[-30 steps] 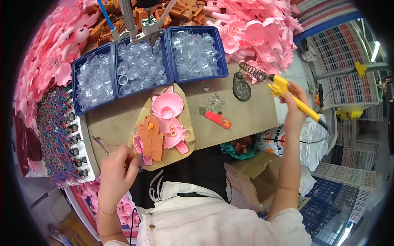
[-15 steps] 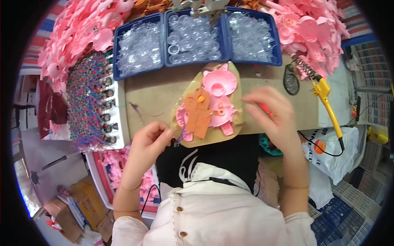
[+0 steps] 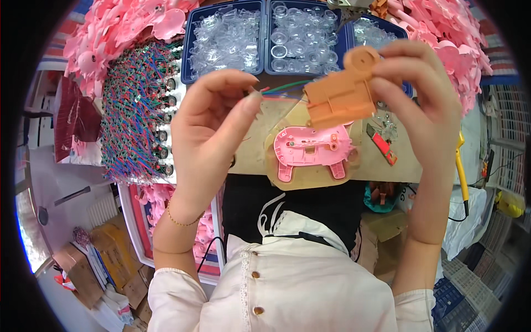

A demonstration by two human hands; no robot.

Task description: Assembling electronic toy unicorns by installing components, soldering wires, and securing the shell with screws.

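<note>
High above the bench, my right hand (image 3: 426, 91) grips an orange plastic housing (image 3: 338, 100) by its rounded end, thumb on one side and fingers on the other. Green, blue and red wires (image 3: 287, 86) run from the housing to my left hand (image 3: 207, 124). The left thumb and fingers are closed in a pinch at the wires' far end; a small dark part shows there but is too hidden to name. Below lies a pink animal-shaped plastic shell (image 3: 296, 156), hollow side up, on a tan pad (image 3: 275, 178). The orange housing covers the shell's upper part.
Blue bins (image 3: 264, 61) of clear plastic parts stand at the back. Wired components (image 3: 133, 110) pile up at left, pink parts (image 3: 121, 30) behind them. A red utility knife (image 3: 381, 145) lies right of the pad. Farther right is a yellow-handled soldering iron (image 3: 461, 171).
The orange housing has been lifted off the pink shell into my right hand. My left hand has risen, with the wires now stretched between both hands. The view has shifted somewhat.
</note>
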